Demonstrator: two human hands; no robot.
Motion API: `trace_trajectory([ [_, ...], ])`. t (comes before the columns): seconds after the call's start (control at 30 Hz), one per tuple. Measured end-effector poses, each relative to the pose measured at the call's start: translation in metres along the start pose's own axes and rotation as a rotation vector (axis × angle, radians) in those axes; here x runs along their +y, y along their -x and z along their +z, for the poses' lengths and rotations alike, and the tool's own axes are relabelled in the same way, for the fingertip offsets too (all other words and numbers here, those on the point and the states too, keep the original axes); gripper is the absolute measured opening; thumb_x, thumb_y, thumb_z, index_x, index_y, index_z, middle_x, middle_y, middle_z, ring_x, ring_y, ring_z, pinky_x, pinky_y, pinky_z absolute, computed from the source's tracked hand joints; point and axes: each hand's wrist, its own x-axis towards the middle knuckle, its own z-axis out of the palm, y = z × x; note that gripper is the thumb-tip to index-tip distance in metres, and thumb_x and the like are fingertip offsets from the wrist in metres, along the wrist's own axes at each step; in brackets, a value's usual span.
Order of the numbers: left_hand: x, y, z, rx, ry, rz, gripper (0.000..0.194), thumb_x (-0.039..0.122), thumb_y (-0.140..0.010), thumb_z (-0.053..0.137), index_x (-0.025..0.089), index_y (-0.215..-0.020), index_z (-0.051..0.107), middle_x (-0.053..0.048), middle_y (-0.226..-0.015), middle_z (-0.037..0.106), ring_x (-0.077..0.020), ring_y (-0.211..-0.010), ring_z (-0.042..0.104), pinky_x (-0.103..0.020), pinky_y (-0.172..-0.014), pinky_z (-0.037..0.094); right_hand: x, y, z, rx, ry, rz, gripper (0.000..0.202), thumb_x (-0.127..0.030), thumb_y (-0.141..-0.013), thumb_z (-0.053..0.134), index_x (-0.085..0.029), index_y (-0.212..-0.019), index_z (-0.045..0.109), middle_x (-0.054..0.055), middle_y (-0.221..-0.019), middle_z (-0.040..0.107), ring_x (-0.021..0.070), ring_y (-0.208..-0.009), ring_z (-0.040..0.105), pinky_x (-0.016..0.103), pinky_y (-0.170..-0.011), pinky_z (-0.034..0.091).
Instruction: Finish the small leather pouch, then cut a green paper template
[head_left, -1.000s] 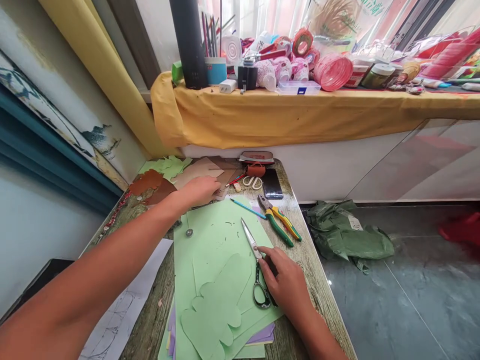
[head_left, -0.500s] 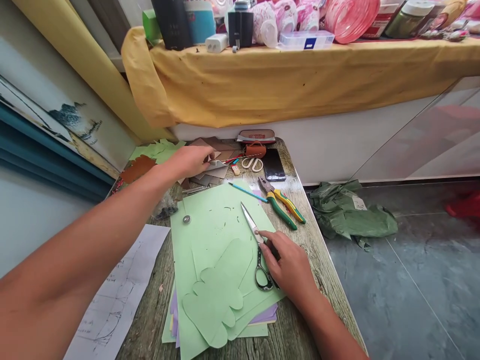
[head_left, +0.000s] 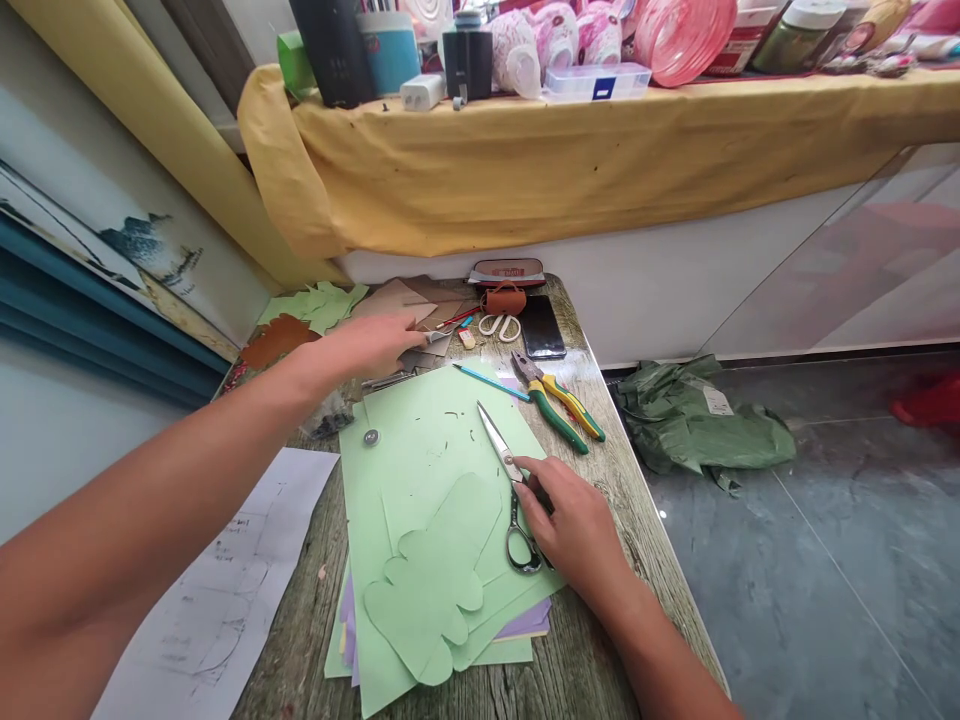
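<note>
My right hand [head_left: 574,520] rests on the black-handled scissors [head_left: 493,432]. Its fingers curl around the upper handles near the pivot, and the slightly parted blades point away from me. Beneath them are light green sheets [head_left: 409,460], stacked with purple ones. A scalloped green cutout [head_left: 427,605] lies on top, near me. My left hand [head_left: 382,348] reaches to the far left of the table, over brown pieces [head_left: 394,300]. Its fingers are pinched together by a small greyish piece [head_left: 440,335]; what exactly they hold is unclear.
Pliers [head_left: 559,400], a blue pencil [head_left: 491,381], white-handled scissors [head_left: 499,326], an eraser [head_left: 466,339] and a phone [head_left: 543,327] lie beyond the sheets. A drawn paper [head_left: 232,590] lies left. A cloth-covered ledge [head_left: 525,180] stands behind; a green bag [head_left: 705,420] is on the floor.
My left hand has shifted slightly lower in the view, and the greyish piece by its fingers shows less. My right hand stays on the scissors. The view has shifted a little.
</note>
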Motion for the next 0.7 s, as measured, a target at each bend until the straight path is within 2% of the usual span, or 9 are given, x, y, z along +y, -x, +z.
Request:
trace_trajectory([
  [0.23,0.006,0.0,0.0,0.01,-0.075,0.004,0.043,0.024,-0.091,0.056,0.032,-0.129,0.074,-0.015,-0.116,0.066,-0.034,-0.098,0.067,-0.041,-0.077,0.046,0.0,0.0,-0.001,0.01,0.013,-0.01,0.028,-0.026,-0.108,0.055,-0.021,-0.13,0.072,0.008,-0.097,0.076,0.0265,-0.086,0.073,0.036,-0.074,0.054],
  [0.33,0.0,-0.001,-0.001,0.046,-0.043,-0.051,0.042,0.025,-0.092,0.054,0.031,-0.128,0.075,-0.013,-0.121,0.069,-0.0335,-0.102,0.068,-0.04,-0.077,0.047,0.0,0.0,-0.001,0.009,0.014,-0.014,0.028,-0.026,-0.108,0.055,-0.021,-0.13,0.072,0.008,-0.097,0.076,0.0266,-0.086,0.073,0.036,-0.075,0.054],
  [0.47,-0.01,-0.004,-0.008,0.103,0.024,-0.16,0.035,0.031,-0.092,0.054,0.031,-0.114,0.08,-0.006,-0.123,0.077,-0.0286,-0.108,0.07,-0.034,-0.08,0.046,0.001,0.001,-0.001,0.003,0.008,-0.021,0.029,-0.026,-0.108,0.055,-0.021,-0.132,0.071,0.009,-0.098,0.076,0.027,-0.088,0.074,0.037,-0.076,0.055],
  [0.6,-0.013,-0.008,-0.016,0.098,0.054,-0.324,0.033,0.036,-0.089,0.059,0.033,-0.114,0.082,-0.001,-0.113,0.083,-0.0268,-0.102,0.073,-0.031,-0.078,0.046,0.001,0.001,0.0,0.006,0.005,-0.021,0.03,-0.025,-0.108,0.055,-0.021,-0.132,0.071,0.008,-0.098,0.076,0.0266,-0.088,0.073,0.037,-0.076,0.055],
  [0.7,-0.009,-0.009,-0.015,0.094,0.088,-0.361,0.031,0.038,-0.088,0.061,0.032,-0.112,0.081,-0.002,-0.098,0.084,-0.0275,-0.096,0.075,-0.031,-0.076,0.047,0.001,0.0,0.0,0.007,0.007,-0.02,0.029,-0.025,-0.107,0.056,-0.02,-0.132,0.072,0.008,-0.098,0.076,0.0267,-0.087,0.073,0.037,-0.076,0.056],
])
